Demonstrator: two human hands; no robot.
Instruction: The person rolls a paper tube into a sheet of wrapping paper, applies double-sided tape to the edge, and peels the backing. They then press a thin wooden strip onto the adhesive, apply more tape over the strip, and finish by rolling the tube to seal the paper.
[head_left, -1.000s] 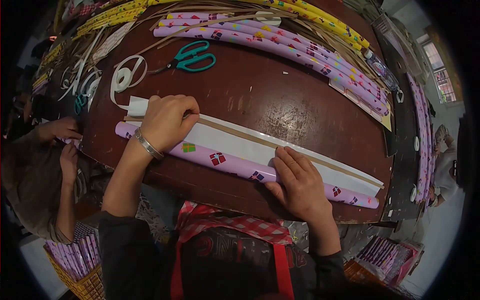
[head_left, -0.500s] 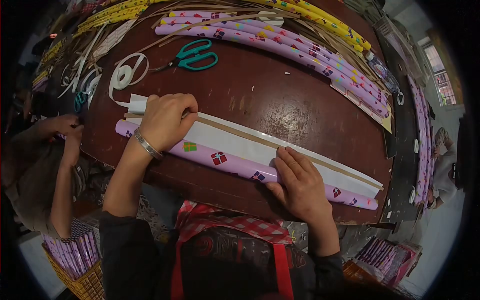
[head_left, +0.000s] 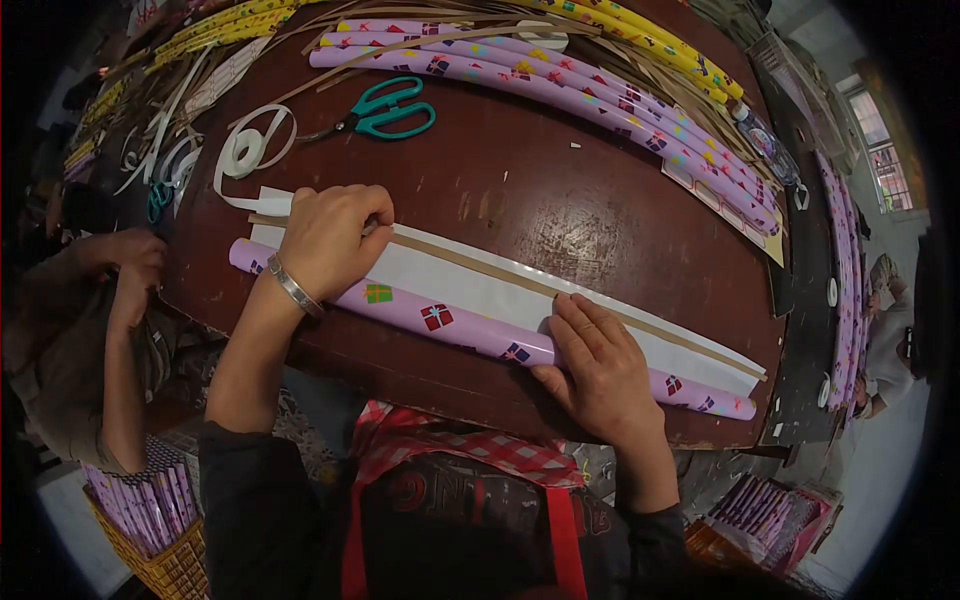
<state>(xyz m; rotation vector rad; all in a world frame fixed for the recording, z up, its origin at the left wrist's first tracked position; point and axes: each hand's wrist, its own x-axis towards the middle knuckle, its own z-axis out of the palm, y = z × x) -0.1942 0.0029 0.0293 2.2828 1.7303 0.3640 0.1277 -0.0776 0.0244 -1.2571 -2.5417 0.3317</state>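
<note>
A partly rolled sheet of purple gift wrap (head_left: 440, 318) lies along the near edge of the brown table (head_left: 540, 200), its white underside up. A thin brown strip (head_left: 560, 292) runs along the sheet's far edge. My left hand (head_left: 330, 240) is closed over the sheet's left end, pinching that strip. A silver bangle sits on its wrist. My right hand (head_left: 600, 365) lies flat on the roll right of centre, pressing it down.
Teal scissors (head_left: 385, 110) and a loose white tape loop (head_left: 245, 150) lie behind my left hand. Finished purple rolls (head_left: 560, 90) and yellow rolls (head_left: 650, 40) line the far edge. Another person's hands (head_left: 130, 265) work at the left. A basket of rolls (head_left: 150, 520) stands below.
My hands have hardly moved; my left hand has crept slightly along the strip. The other person's hands at the left have shifted.
</note>
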